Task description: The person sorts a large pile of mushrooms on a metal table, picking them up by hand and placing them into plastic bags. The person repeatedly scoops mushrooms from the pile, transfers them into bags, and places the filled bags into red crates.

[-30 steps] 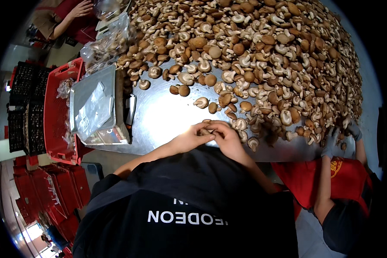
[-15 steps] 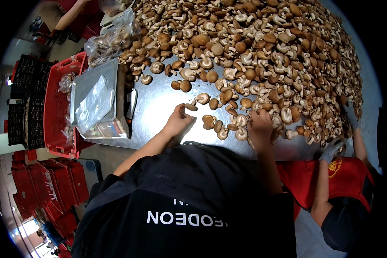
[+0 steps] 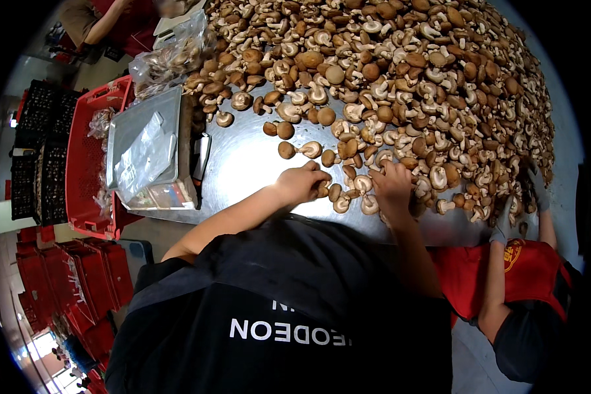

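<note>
Head: left hand [image 3: 299, 183] farther right

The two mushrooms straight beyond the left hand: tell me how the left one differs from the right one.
The left mushroom shows its rounded brown cap, while the right mushroom shows its pale underside. The right mushroom's stem is in view, pointing toward the left mushroom, whose own stem does not show. Both lie on the metal table.

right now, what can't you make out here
- Head view: whether the left hand grips anything; its fingers hide it.
- Head view: what lies under the right hand; the hand hides it.
- Head view: inside the mushroom pile; upper ones cover it.
- Head view: the rest of the upper-left co-worker; cut by the top edge.
</note>
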`<state>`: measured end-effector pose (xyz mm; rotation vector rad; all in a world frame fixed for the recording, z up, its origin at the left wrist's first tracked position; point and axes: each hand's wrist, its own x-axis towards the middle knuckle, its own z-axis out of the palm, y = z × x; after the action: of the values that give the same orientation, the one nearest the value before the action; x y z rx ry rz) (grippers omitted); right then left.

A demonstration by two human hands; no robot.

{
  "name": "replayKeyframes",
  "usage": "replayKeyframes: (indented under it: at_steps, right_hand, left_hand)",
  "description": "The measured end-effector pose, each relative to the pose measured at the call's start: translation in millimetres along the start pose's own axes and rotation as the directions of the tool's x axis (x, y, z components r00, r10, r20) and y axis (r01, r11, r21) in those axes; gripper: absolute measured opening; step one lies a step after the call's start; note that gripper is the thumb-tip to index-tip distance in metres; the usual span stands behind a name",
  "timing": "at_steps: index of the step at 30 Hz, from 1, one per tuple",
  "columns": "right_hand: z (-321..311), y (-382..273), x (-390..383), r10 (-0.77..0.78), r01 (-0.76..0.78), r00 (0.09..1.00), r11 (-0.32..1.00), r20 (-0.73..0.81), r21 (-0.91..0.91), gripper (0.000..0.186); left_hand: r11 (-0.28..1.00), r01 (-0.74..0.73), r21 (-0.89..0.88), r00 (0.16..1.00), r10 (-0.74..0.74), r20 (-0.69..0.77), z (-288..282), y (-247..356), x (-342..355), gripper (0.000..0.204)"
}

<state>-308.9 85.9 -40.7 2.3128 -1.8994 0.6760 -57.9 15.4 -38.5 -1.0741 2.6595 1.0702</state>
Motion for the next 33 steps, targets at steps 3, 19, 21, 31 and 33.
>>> replayKeyframes:
  at_steps: [3,19,21,31,33]
  right_hand:
    - [-1.2,-3.1,-1.4,0.072,-0.072,0.997,0.997,-0.002,0.019,0.017]
    - [-43.6,-66.7,9.5,0.313,-0.458,0.648,-0.568,0.694,0.684,0.032]
    - [-51.2,-79.6,18.3,0.133,-0.456,0.697,-0.677,0.705,0.577,0.032]
    - [-42.3,-91.9,30.5,0.191,-0.647,0.691,-0.265,0.697,0.715,0.017]
    - [-44.3,-94.4,28.6,0.180,-0.668,0.698,-0.185,0.694,0.720,0.017]
  left_hand:
    - [0.993,0.044,-0.111,0.999,-0.045,-0.008,6.0,-4.8,-9.4,0.056]
    - [-0.053,0.130,-0.990,0.977,-0.163,0.137,-44.7,41.9,-44.4,0.011]
    - [-0.048,0.092,-0.995,0.986,-0.134,0.097,-57.5,57.9,-50.1,0.010]
    - [0.207,0.109,-0.972,0.954,-0.296,0.044,-46.2,55.4,-58.2,0.012]
    - [0.281,0.090,-0.956,0.959,-0.282,0.008,-36.9,52.1,-58.5,0.013]
